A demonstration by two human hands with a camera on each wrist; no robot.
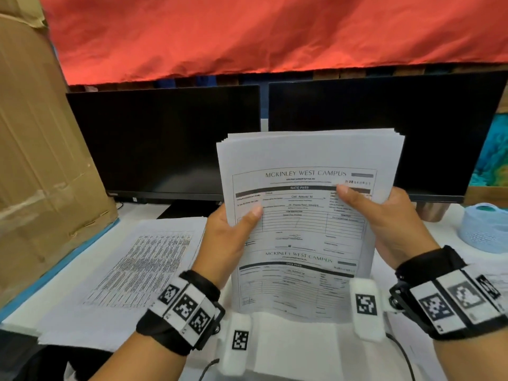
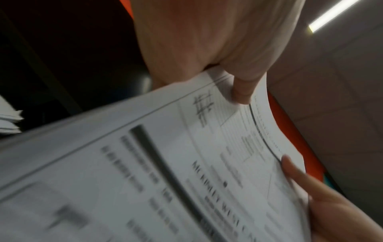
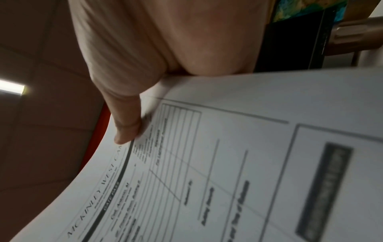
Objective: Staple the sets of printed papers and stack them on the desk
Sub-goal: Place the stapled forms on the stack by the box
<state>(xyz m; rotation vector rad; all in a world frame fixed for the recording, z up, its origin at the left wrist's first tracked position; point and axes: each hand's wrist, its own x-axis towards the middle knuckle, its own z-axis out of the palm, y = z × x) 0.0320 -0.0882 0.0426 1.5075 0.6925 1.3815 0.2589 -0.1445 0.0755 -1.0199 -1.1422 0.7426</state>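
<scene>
I hold a set of printed papers point(image 1: 299, 210) upright over the desk, its top sheet headed "McKinley West Campus". My left hand point(image 1: 233, 229) grips the left edge, thumb pressed on the front sheet. My right hand point(image 1: 384, 215) grips the right edge, its thumb on the front sheet too. In the left wrist view the left thumb point(image 2: 242, 88) pinches the papers point(image 2: 165, 172), and the right hand point(image 2: 331, 196) shows at the far edge. The right wrist view shows the right thumb point(image 3: 128, 121) on the papers point(image 3: 248, 147). No stapler is in view.
Another stack of printed sheets point(image 1: 123, 270) lies flat on the white desk point(image 1: 412, 353) to the left. Two dark monitors point(image 1: 165, 141) stand behind. A cardboard box point(image 1: 35, 149) walls the left side. A light blue spool point(image 1: 486, 229) and a metal cup point(image 1: 433, 210) sit at right.
</scene>
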